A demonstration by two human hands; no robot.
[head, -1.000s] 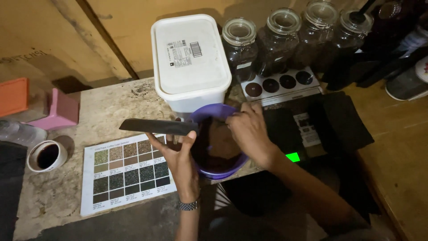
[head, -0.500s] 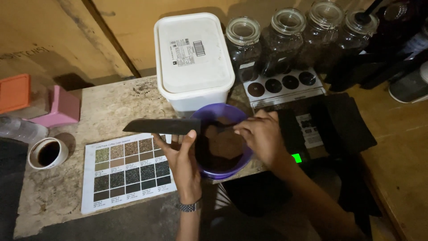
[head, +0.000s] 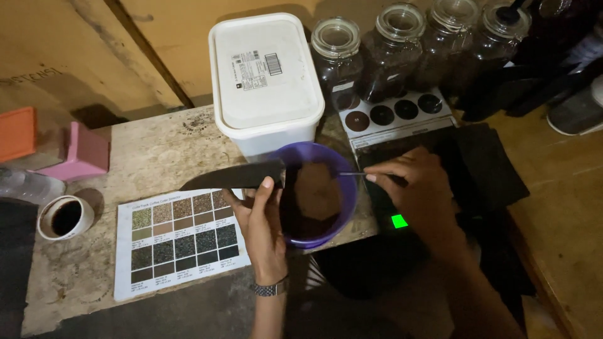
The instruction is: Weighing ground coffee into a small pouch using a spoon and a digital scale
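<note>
My left hand (head: 262, 221) grips a purple bowl (head: 344, 207) from below, with its thumb on the flat black handle (head: 229, 178) that sticks out to the left. Brown ground powder (head: 317, 191) lies inside the bowl. At the bowl's right rim, my right hand (head: 416, 188) pinches a thin metal needle tool (head: 352, 174) whose tip points left over the powder. The bowl is held just in front of a white lidded tub (head: 264, 81).
Several glass jars of dark grounds (head: 392, 50) stand behind a white tray of round dark samples (head: 394, 113). A colour chart card (head: 179, 237) lies front left, with a cup of dark liquid (head: 65, 218) and a pink block (head: 85, 154) further left. A green light (head: 398, 221) glows on a black device.
My right hand has drawn back from over the bowl to its right rim, with the thin tool now showing. The bowl and my left hand have stayed nearly in place.
</note>
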